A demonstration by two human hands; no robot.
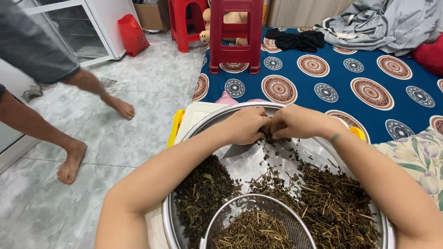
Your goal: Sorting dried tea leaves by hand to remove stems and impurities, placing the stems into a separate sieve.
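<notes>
A blue patterned mat (341, 69) covers the floor beyond a wide metal basin (221, 117), near a dark red plastic stool (235, 34). Another person's bare feet (71, 161) stand on the grey tiles at left. The basin holds dried leaves and stems (332, 203) in heaps — darker leaves left, stalks right. A small wire sieve (258, 221) of stems sits at its near edge. At the far rim, the left hand (244, 125) and right hand (295, 122) meet, fingers pinched together on a small clump of stems (268, 136).
</notes>
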